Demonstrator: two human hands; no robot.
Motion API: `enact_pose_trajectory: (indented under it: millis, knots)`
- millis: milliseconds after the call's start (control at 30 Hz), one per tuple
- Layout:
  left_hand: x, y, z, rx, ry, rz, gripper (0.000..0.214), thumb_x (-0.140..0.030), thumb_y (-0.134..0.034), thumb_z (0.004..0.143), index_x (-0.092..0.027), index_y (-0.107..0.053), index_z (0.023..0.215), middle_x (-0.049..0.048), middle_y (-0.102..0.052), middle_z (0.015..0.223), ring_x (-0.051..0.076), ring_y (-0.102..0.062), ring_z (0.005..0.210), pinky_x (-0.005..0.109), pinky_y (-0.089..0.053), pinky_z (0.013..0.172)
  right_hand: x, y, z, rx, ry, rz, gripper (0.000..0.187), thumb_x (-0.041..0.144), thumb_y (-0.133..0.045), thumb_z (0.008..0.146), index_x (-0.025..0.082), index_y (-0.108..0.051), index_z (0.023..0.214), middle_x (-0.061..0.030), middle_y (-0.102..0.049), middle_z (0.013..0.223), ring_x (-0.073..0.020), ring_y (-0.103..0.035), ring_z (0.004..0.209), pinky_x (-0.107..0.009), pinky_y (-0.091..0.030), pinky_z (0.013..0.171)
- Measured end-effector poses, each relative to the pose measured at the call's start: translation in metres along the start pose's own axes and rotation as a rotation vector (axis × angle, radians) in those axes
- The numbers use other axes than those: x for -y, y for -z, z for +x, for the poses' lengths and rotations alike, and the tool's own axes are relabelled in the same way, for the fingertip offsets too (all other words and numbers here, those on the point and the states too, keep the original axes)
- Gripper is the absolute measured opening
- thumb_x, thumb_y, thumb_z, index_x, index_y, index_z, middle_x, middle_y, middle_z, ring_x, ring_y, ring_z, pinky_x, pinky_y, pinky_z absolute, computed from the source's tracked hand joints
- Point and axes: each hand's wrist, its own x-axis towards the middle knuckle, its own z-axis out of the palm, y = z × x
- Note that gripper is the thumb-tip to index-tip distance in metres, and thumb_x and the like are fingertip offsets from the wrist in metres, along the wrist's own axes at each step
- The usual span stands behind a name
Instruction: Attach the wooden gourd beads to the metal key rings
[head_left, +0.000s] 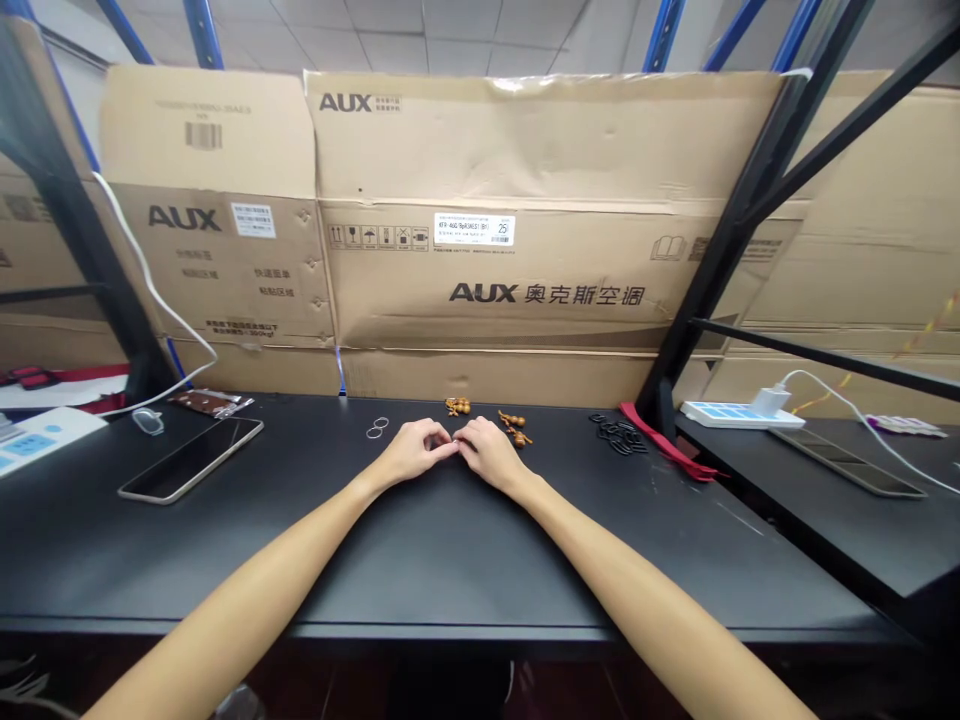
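Note:
My left hand (411,450) and my right hand (487,450) meet over the middle of the black table, fingertips pinched together and touching. Whatever lies between the fingers is too small and hidden to make out. Left of my left hand are metal rings (377,428), lying close together on the tabletop. Just beyond the hands sits a small cluster of brown, gourd-shaped charms (459,406). More of these brown charms (516,430) lie right behind my right hand. Farther right is a loose pile of black loops (621,435), which look like cords or rings.
A phone (192,460) and a white power strip (45,440) lie at the left, near a brown packet (210,402). A red strap (667,445) runs beside the black rack post at right. Large cardboard sheets (555,250) stand along the back edge.

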Motion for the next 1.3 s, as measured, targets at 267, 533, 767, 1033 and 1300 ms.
enact_pose_trajectory:
  millis: [267, 533, 767, 1033, 1300]
  knots:
    - [0.007, -0.005, 0.002, 0.014, -0.022, -0.031, 0.026, -0.038, -0.055, 0.082, -0.017, -0.067, 0.073, -0.0002, -0.053, 0.074, 0.010, -0.048, 0.060, 0.025, -0.040, 0.061, 0.007, 0.001, 0.000, -0.047, -0.031, 0.039, 0.011, 0.016, -0.057, 0.082, 0.017, -0.062, 0.092, -0.0058, -0.063, 0.084, -0.0183, -0.052, 0.081, -0.031, -0.043, 0.076]
    - [0.012, -0.002, 0.002, 0.015, 0.018, -0.089, 0.026, -0.042, -0.056, 0.081, -0.018, -0.068, 0.079, 0.0012, -0.055, 0.081, 0.011, -0.049, 0.065, 0.025, -0.043, 0.064, 0.003, 0.004, -0.001, -0.047, -0.131, 0.061, 0.013, 0.022, -0.054, 0.086, 0.019, -0.064, 0.078, -0.0040, -0.063, 0.079, -0.0171, -0.051, 0.078, -0.030, -0.040, 0.073]
    - [0.013, -0.004, 0.002, 0.045, 0.034, -0.099, 0.031, -0.045, -0.055, 0.080, -0.017, -0.064, 0.072, 0.0016, -0.054, 0.080, 0.012, -0.049, 0.066, 0.024, -0.043, 0.063, 0.006, 0.005, 0.000, -0.048, 0.070, -0.084, 0.015, 0.024, -0.051, 0.088, 0.018, -0.064, 0.086, -0.0086, -0.061, 0.086, -0.0211, -0.049, 0.087, -0.034, -0.037, 0.075]
    - [0.019, -0.002, 0.004, 0.077, 0.051, -0.181, 0.028, -0.044, -0.058, 0.079, -0.017, -0.068, 0.081, 0.0027, -0.054, 0.085, 0.012, -0.049, 0.069, 0.025, -0.043, 0.065, 0.000, -0.002, -0.002, -0.105, -0.159, 0.119, 0.019, 0.028, -0.058, 0.080, 0.018, -0.055, 0.096, -0.0053, -0.060, 0.089, -0.0184, -0.053, 0.082, -0.031, -0.042, 0.073]
    - [0.024, -0.003, 0.004, 0.106, 0.036, -0.187, 0.030, -0.046, -0.059, 0.078, -0.018, -0.069, 0.084, 0.0030, -0.053, 0.091, 0.011, -0.050, 0.070, 0.025, -0.044, 0.065, -0.006, -0.003, -0.001, 0.008, -0.153, 0.166, 0.013, 0.029, -0.057, 0.084, 0.018, -0.063, 0.080, -0.0021, -0.059, 0.078, -0.0139, -0.052, 0.073, -0.026, -0.041, 0.069]
